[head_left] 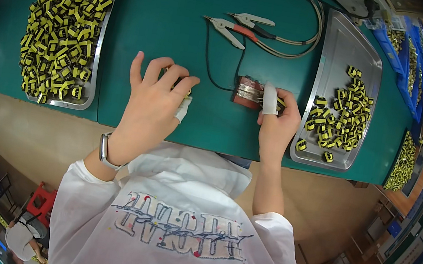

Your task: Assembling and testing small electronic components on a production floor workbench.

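Note:
My right hand (280, 123), a white finger cot on its thumb, pinches a small yellow-and-black transformer (280, 105). Its pins meet the metal strips of a reddish-brown contact block (248, 93) lying on the green table. My left hand (155, 91) hovers left of the block, palm down, with a white cot on its thumb and the other fingers curled. A sliver of another yellow part (189, 93), apparently a transformer too, shows between its thumb and fingers; most of it is hidden. Thin black wires run from the block to test clips (229, 30).
On the left stands a metal tray (95, 68) heaped with yellow-and-black transformers. A second metal tray (328, 51) at the right holds a smaller pile. Thick cables (314, 27) loop behind the clips. Blue bins (411, 71) of small metal parts line the far right.

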{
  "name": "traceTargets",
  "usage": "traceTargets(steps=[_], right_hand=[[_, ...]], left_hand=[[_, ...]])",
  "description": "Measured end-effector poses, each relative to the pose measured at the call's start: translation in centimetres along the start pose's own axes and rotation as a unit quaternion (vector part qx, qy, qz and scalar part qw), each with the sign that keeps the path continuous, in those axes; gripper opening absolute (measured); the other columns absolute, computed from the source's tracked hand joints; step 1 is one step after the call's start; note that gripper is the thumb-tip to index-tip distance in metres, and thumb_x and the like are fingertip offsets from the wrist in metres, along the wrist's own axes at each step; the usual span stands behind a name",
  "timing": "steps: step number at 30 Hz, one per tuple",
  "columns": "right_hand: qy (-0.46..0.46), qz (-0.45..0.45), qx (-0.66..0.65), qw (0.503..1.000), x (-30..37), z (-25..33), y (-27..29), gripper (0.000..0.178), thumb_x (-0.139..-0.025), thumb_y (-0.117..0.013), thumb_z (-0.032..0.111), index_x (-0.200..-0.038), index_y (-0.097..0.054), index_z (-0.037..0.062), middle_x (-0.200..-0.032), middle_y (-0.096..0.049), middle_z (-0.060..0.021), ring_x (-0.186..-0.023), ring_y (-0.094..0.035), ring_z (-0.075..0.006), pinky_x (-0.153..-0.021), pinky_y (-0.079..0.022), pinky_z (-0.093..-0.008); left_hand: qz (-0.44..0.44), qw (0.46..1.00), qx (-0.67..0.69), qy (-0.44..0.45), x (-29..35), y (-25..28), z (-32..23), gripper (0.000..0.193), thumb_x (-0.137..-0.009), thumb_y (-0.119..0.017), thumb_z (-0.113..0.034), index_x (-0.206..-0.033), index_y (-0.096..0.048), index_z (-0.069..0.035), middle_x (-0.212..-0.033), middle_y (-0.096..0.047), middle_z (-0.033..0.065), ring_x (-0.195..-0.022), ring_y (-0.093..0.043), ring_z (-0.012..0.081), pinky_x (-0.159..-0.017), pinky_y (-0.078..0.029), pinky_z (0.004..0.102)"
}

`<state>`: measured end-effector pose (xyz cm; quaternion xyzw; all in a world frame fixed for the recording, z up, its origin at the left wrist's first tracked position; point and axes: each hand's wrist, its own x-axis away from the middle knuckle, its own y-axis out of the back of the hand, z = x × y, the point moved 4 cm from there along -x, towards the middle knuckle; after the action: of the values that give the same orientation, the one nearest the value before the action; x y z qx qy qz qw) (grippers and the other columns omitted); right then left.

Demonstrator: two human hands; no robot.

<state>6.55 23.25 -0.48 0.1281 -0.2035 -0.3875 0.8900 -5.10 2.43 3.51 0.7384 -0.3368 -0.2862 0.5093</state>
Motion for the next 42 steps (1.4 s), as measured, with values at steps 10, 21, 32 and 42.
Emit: traceTargets(steps=[10, 21, 32, 42], right_hand=[[-0.087, 0.176, -0.276, 0.941, 1.2, 1.4, -0.9, 0.032, -0.105, -0.064, 0.033, -0.104, -0.066, 0.0005, -0.073, -0.058, -0.0026, -0.052, -0.049, -0.0085, -0.047, -0.034, -0.0225], [-0.139, 0.355, -0.492, 0.782, 3.1, 0.9, -3.1, 0.019, -0.098, -0.072, 0.016, -0.097, -0.054, 0.0080, -0.102, -0.064, -0.0136, -0.060, -0.054, -0.0105, -0.051, -0.040, -0.0234], [0.009, 0.249, -0.238, 0.939, 3.9, 2.9, -1.9, 0.029, -0.089, -0.077, 0.003, -0.117, -0.069, 0.0008, -0.100, -0.068, -0.0048, -0.078, -0.060, -0.0080, -0.062, -0.048, -0.0221], [0.056, 0.110, -0.089, 0.988, 1.4, 2.4, 0.0, 0.011, -0.093, -0.076, 0.005, -0.103, -0.075, 0.0020, -0.083, -0.067, 0.0002, -0.061, -0.054, -0.0049, -0.053, -0.039, -0.0220]], left_hand=[[-0.073, 0.976, 0.204, -0.025, -0.7, 0.7, -0.8, 0.037, -0.078, -0.086, -0.019, -0.111, -0.071, -0.011, -0.106, -0.068, 0.0025, -0.103, -0.064, 0.0249, -0.117, -0.034, 0.0570], [-0.124, 0.889, 0.437, -0.049, -0.3, 1.3, -2.2, 0.038, -0.075, -0.082, 0.004, -0.109, -0.068, -0.006, -0.112, -0.065, 0.0099, -0.099, -0.067, 0.0269, -0.083, -0.056, 0.0385], [-0.077, 0.930, 0.357, -0.036, -0.7, 0.7, -2.6, 0.049, -0.073, -0.073, 0.011, -0.119, -0.065, -0.003, -0.114, -0.065, 0.0117, -0.103, -0.064, 0.0326, -0.089, -0.052, 0.0410], [0.022, 0.982, 0.182, -0.055, 0.8, 2.1, -1.1, 0.062, -0.074, -0.081, -0.006, -0.134, -0.064, -0.009, -0.122, -0.064, 0.0088, -0.115, -0.057, 0.0332, -0.100, -0.045, 0.0471]])
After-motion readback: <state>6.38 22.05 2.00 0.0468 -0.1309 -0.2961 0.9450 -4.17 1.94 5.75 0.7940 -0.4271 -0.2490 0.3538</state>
